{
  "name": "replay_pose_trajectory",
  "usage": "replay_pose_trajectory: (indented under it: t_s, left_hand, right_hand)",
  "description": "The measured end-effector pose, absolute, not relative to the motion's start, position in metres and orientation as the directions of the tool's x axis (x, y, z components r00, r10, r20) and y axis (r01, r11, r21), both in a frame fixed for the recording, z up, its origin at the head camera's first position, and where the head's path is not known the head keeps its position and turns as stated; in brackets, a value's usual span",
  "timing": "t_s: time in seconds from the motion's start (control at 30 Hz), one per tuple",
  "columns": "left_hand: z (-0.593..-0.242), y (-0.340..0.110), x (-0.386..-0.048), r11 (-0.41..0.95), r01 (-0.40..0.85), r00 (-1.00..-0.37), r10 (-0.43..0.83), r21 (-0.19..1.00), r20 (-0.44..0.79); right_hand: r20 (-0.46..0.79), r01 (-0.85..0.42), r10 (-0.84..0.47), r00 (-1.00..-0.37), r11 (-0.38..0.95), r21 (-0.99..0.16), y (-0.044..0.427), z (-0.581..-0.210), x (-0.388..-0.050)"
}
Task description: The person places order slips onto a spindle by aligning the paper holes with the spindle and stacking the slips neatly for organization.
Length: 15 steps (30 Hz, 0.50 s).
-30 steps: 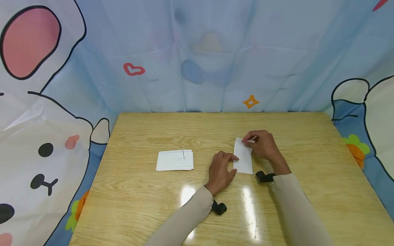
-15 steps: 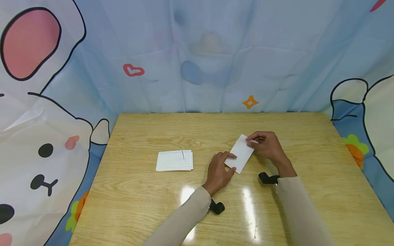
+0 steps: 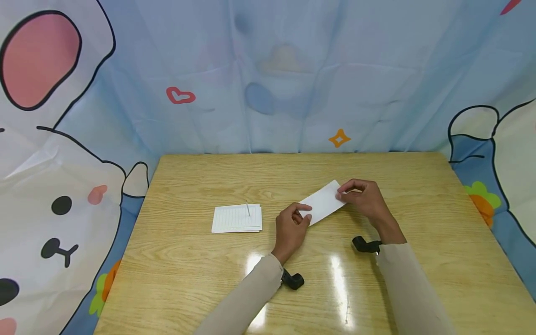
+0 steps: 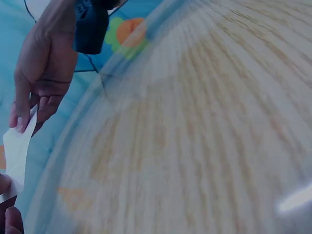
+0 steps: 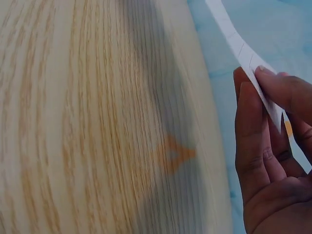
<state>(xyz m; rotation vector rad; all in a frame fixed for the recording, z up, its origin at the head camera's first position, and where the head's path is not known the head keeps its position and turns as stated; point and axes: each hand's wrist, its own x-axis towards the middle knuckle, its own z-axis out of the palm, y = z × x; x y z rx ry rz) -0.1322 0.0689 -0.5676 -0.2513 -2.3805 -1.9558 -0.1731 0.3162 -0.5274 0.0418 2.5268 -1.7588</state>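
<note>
A white sheet of paper (image 3: 321, 203) is held slanted between both hands, its right end higher in the head view. The left hand (image 3: 291, 228) pinches its lower left end between thumb and fingers. At the upper right end, the right hand (image 3: 363, 197) pinches the paper's edge; in the right wrist view the thumb lies on one face of the paper (image 5: 241, 46) and fingers lie behind it. Faint lines show on that face. The left wrist view catches the paper (image 4: 18, 151) at its left edge, stretched between the two hands.
A small stack of lined paper (image 3: 234, 219) lies left of the hands, with a thin grey stick-like thing (image 3: 248, 209) on it. The wooden table (image 3: 188, 279) ends at a printed curtain (image 3: 293, 116). Black wrist cameras (image 3: 293, 281) sit below the wrists.
The paper has turned from upright to a slant, its lower end swinging left with the left hand. The right hand has shifted slightly right and keeps its pinch.
</note>
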Motion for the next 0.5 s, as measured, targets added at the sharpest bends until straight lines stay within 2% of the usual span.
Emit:
replay_pose_trajectory:
  t_s: [0.3,0.5]
  left_hand:
    - [-0.563,0.063,-0.134,0.190,0.172,-0.985,0.012,0.967,0.173]
    - [-0.556,0.055,-0.135,0.215,0.242,-0.969,-0.002,0.946,0.248]
  right_hand:
    - [-0.041,-0.004,-0.131,-0.990,0.328,-0.945,0.317,-0.526,-0.167]
    - [-0.028,-0.020,-0.140,-0.990,0.331,-0.943,0.313,-0.520,-0.166]
